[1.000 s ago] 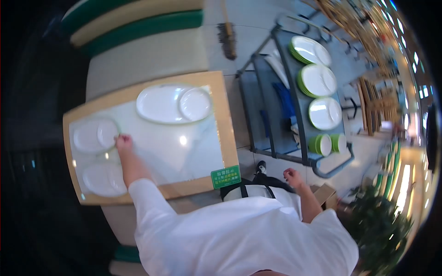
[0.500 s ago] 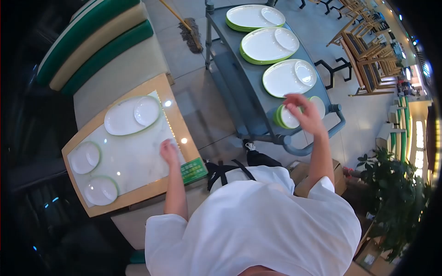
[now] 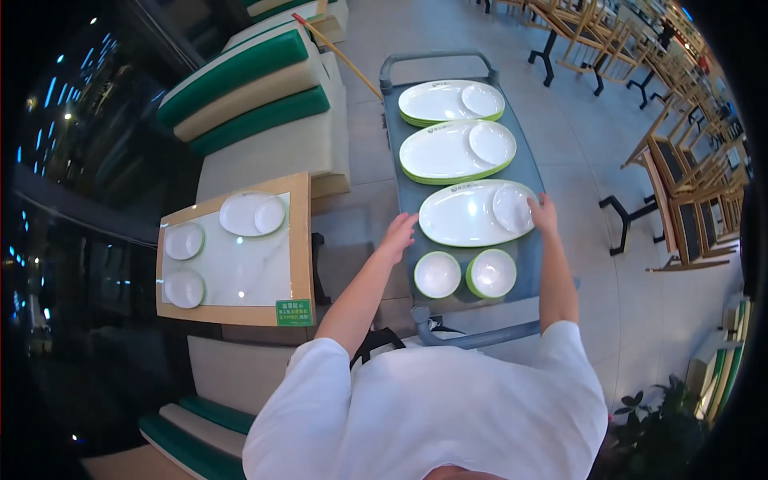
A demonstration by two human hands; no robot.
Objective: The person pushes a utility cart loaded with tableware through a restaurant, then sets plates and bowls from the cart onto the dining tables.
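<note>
A white oval divided plate with a green edge lies on the grey cart, between my hands. My left hand is beside its left end, fingers apart and holding nothing. At the other end, my right hand has its fingertips over or against the rim; whether they touch it I cannot tell. Nearer to me on the cart are a white bowl and a second bowl, both green outside. Beyond the plate lie a middle stack of oval plates and a far stack.
To the left stands a wood-edged table with an oval plate, two round white dishes and a green sign. Booth seats flank it. Chairs are stacked on a table at right. A plant stands lower right.
My view has turned toward the cart. My left hand has moved from the table's edge to the near plate's left end; my right hand has gone from above the bowls to its right end.
</note>
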